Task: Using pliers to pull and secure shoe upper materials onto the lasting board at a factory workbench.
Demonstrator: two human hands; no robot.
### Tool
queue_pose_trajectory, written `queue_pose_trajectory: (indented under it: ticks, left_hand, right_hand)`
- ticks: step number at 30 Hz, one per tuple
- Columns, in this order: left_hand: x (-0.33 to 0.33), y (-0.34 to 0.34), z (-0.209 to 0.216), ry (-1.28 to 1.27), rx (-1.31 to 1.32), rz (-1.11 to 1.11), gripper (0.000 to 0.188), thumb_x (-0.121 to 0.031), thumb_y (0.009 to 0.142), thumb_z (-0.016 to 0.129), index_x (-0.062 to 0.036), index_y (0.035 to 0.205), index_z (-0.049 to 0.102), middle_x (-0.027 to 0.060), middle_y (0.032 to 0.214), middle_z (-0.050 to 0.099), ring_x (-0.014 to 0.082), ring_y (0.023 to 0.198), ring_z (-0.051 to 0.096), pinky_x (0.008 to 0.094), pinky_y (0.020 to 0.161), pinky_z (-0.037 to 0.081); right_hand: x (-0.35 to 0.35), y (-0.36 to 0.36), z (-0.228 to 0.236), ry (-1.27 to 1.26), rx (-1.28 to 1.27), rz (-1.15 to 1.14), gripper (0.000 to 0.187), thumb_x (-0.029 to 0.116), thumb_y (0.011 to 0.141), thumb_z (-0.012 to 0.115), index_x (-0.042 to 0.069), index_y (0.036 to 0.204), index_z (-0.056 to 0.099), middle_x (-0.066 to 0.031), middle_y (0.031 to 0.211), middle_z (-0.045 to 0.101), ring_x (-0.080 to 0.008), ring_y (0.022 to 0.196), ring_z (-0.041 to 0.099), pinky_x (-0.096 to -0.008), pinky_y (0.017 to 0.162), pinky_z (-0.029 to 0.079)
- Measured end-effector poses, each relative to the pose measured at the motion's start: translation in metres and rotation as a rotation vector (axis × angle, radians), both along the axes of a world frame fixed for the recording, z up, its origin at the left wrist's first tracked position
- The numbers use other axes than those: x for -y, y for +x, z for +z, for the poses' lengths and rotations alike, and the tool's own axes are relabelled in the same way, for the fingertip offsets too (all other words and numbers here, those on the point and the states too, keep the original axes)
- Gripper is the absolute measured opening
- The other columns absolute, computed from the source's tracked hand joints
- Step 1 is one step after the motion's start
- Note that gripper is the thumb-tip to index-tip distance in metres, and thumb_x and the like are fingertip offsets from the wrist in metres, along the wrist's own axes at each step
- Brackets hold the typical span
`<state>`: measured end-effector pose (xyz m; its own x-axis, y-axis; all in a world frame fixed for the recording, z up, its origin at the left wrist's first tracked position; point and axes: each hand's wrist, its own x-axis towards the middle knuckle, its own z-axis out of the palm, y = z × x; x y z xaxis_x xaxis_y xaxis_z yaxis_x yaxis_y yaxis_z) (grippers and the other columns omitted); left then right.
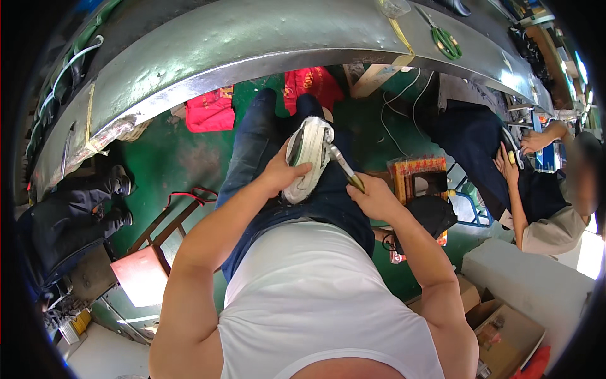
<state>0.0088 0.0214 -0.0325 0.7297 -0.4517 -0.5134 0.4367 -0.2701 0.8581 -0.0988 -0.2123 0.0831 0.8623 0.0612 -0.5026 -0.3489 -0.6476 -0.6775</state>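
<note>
A shoe upper [309, 155] with a pale, whitish underside and a dark patch at its side lies over my lap, toe end away from me. My left hand [285, 172] grips its left side, thumb across the pale face. In my right hand [372, 197] are metal pincers [342, 163], held by the brass-coloured handle end. Their head meets the shoe's far right edge; whether the jaws bite on it is too small to tell.
A long metal bench [252, 66] curves across ahead, with green-handled scissors [447, 44] on it. Red cloth bags [211, 110] lie beneath. A co-worker [555, 215] handles a shoe at right. A wooden stool [142, 271] stands left; cardboard boxes [511, 331] sit behind right.
</note>
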Motion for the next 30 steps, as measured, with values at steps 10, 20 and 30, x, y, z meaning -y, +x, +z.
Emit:
queue_pose_trajectory:
  ticks: [10,20,30]
  left_hand:
    - [-0.059,0.014,0.084,0.407,0.837,-0.612,0.117,-0.023,0.058,0.091,-0.0003,0.153,0.025,0.0212,0.149,0.039,0.0416,0.141,0.031,0.0515,0.113,0.026]
    - [-0.076,-0.012,0.051,0.439,1.075,-0.535,0.097,-0.024,0.064,0.087,-0.0004,0.144,0.037,0.0164,0.146,0.043,0.0381,0.138,0.035,0.0483,0.112,0.025]
    - [-0.073,-0.013,0.060,0.438,1.060,-0.538,0.097,-0.025,0.063,0.088,-0.0011,0.143,0.039,0.0156,0.144,0.045,0.0372,0.137,0.037,0.0477,0.111,0.027]
  right_hand:
    - [0.039,0.001,0.037,0.104,0.020,-0.122,0.022,0.021,0.093,0.061,0.001,0.103,0.061,-0.0098,0.075,0.065,-0.0217,0.070,0.063,-0.0352,0.068,0.050]
    - [0.027,0.008,0.055,0.407,-0.500,0.044,0.024,0.022,0.092,0.062,-0.001,0.097,0.062,-0.0067,0.080,0.066,-0.0164,0.057,0.057,-0.0309,0.055,0.049]
    - [0.007,0.035,0.055,-0.616,0.481,0.698,0.053,0.014,0.083,0.062,-0.008,0.130,0.053,-0.0184,0.118,0.058,-0.0309,0.114,0.057,-0.0360,0.081,0.056]
